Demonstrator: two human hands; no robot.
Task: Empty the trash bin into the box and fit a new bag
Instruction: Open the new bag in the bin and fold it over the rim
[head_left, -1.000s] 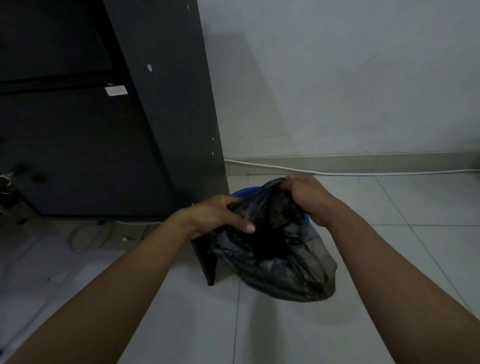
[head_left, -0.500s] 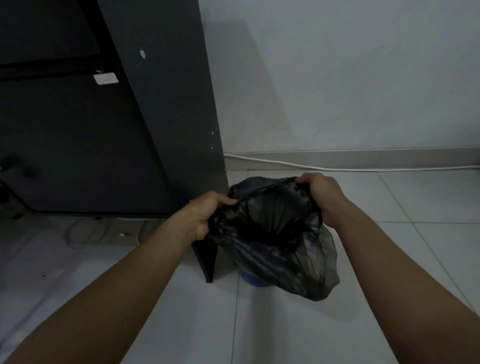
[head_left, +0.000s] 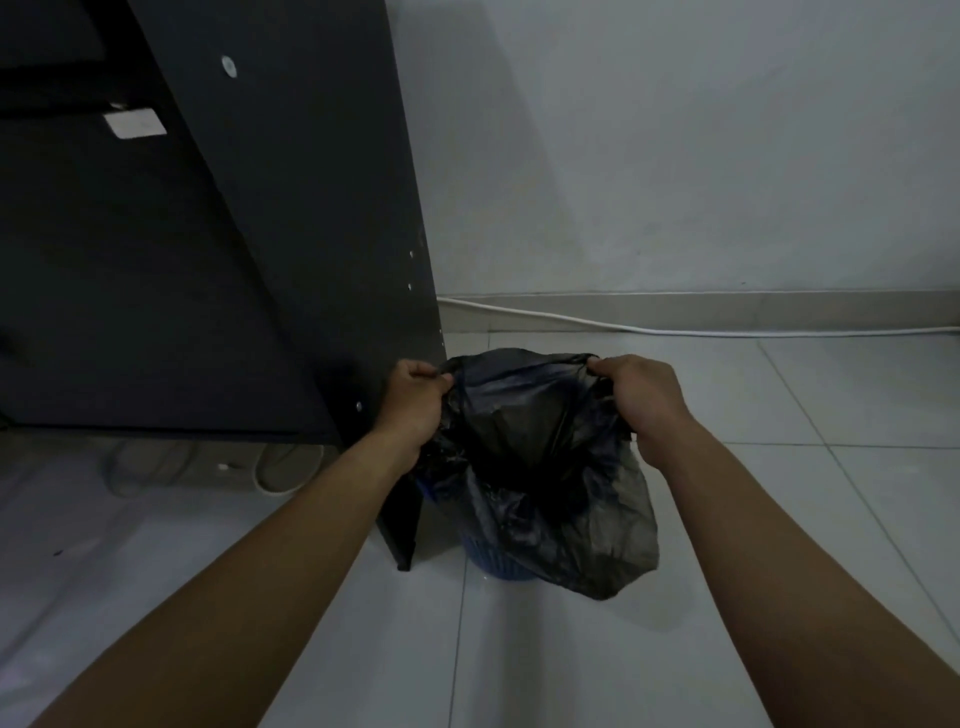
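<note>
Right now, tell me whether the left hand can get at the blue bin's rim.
Probably not directly: the left hand is shut on the black bag, which drapes over the blue bin and hides its rim.

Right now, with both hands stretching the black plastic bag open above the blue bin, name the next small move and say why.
Probably pull the black plastic bag mouth down around the blue bin rim. The left hand and right hand hold it spread wide, yet it hangs loose down the bin's side.
</note>
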